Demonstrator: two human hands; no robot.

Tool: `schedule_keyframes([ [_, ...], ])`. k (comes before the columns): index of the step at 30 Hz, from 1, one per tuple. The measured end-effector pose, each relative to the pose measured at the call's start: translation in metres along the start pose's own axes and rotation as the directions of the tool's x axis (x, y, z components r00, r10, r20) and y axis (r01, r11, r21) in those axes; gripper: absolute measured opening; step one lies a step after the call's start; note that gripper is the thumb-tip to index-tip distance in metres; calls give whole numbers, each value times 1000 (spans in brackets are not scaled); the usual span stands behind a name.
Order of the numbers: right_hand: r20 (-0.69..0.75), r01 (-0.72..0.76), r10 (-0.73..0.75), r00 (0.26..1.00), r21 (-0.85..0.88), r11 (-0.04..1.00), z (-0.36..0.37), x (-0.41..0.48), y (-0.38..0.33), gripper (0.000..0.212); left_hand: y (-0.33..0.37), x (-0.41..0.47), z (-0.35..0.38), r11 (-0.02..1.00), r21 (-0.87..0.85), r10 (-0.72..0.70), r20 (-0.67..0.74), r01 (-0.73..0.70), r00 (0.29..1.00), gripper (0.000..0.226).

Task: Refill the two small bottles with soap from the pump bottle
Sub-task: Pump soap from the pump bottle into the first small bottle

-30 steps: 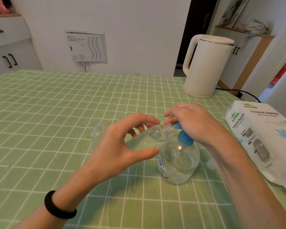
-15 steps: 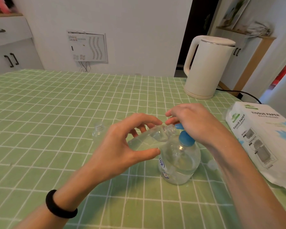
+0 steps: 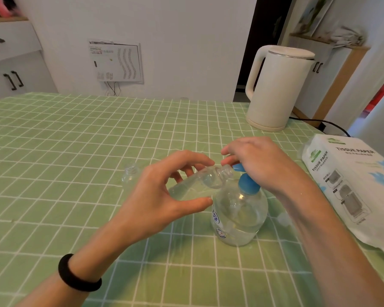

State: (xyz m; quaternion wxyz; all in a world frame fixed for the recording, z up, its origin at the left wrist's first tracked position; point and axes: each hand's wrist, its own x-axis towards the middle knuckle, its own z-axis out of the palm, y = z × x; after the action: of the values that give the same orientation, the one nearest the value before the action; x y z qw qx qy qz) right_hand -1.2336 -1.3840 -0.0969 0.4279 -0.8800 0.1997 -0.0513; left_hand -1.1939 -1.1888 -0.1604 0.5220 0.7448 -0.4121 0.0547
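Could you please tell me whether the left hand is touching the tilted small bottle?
Touching. The head view shows the left hand gripping the tilted small bottle, thumb beneath it and fingertips on its upper side.

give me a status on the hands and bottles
Left hand holds small bottle tilted, mouth at the pump nozzle. Right hand grips pump bottle top. Second small bottle stands behind left hand. Nothing in the way.

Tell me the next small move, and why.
Probably press down with the right hand, which grips the pump bottle at its head: the left hand holds the small bottle tilted, its mouth at the blue nozzle.
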Motion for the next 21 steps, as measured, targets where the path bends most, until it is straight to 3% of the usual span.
schedule_keyframes([
  [6, 52, -47, 46, 998, 7, 999, 3, -3, -4, 43, -1, 1, -1, 1000, -7, -6, -2, 6, 1000, 50],
  [13, -6, 20, -20, 1000, -20, 1000, 1, -4, -3, 46, 0, 0, 1, 1000, -18, -1, 14, 1, 1000, 48],
  [21, 35, 25, -24, 999, -29, 999, 4, -1, -2, 49, -5, 1, 1, 999, -33, -28, 26, 28, 999, 49],
])
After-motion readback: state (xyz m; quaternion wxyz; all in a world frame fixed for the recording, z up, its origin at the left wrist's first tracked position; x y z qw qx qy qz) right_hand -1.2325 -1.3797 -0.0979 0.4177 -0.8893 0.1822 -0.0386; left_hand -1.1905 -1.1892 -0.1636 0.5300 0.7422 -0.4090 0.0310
